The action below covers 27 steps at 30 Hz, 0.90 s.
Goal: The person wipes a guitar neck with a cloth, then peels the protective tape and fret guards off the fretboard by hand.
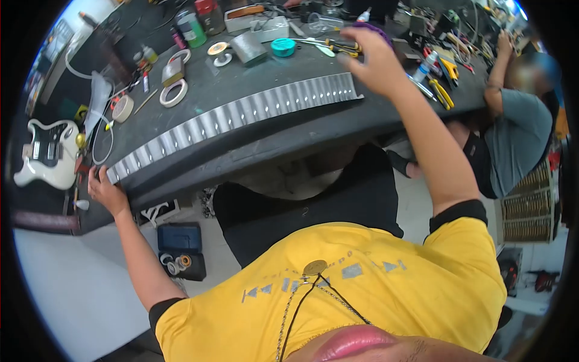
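Observation:
A long, silvery corrugated metal strip lies along the front of the dark workbench, bowed in this wide view. At its left end is my left hand, with thumb and fingers closed about the end of the strip. My right hand is raised over the bench beyond the strip's right end, its fingers curved and apart with nothing seen in them. Close to those fingers lie screwdrivers with dark and yellow handles. A purple cloth is partly hidden behind that hand.
Tape rolls, a solder spool, a metal block and a teal tin stand behind the strip. Yellow-handled pliers and a small bottle lie right. A white guitar body is left. Another person sits right.

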Motion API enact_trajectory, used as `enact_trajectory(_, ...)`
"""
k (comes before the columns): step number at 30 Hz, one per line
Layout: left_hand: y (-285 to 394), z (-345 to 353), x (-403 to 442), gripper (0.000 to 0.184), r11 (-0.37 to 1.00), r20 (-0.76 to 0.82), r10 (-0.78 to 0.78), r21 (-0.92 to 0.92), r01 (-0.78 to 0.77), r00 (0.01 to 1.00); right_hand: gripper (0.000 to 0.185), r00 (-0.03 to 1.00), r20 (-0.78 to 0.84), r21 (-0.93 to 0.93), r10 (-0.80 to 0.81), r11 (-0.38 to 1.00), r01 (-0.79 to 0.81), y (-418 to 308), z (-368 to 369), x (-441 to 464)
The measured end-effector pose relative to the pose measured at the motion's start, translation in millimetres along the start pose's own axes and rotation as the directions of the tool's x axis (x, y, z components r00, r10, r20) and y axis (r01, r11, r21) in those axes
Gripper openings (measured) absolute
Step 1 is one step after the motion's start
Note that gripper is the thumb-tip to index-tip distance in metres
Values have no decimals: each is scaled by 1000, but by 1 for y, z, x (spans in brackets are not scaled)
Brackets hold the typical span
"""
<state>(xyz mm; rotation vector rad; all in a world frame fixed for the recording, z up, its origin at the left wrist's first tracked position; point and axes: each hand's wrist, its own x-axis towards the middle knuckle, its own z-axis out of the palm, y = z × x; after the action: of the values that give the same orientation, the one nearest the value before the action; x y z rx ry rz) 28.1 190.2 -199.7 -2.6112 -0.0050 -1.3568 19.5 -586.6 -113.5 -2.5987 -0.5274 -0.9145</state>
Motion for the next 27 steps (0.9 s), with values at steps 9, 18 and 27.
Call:
enact_trajectory(9,17,0,10,53,971,205,-31,-226,78,978,86,985,167,120,42,991,-62,-42,43,-47)
enact_trajectory(18,33,-23,12,46,942,244,-122,-276,189,962,54,981,76,205,179,960,-191,-28,61,-55)
enact_trajectory(27,23,-20,47,28,911,220,43,-408,52,975,44,958,194,85,213,969,-233,-3,63,-4)
